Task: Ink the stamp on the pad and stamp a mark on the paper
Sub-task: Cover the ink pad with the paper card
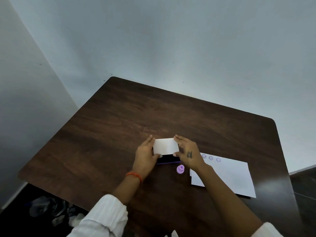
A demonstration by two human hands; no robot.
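The ink pad (pixel 168 159) is a dark box with a purple base in the middle of the table. Its white lid (pixel 165 146) stands tilted up above it. My left hand (pixel 145 153) grips the lid's left edge and my right hand (pixel 188 152) grips its right edge. The small purple stamp (pixel 180 169) stands upright on the table just in front of the pad, untouched. The white paper (pixel 230 177) lies to the right, with three round stamp marks (pixel 211 158) along its far edge.
The dark wooden table (pixel 119 125) sits in a corner against pale walls. A smaller white sheet (pixel 196 180) overlaps the paper's left side. Bags and clutter (pixel 49 209) lie on the floor at the lower left, beyond the table's left edge.
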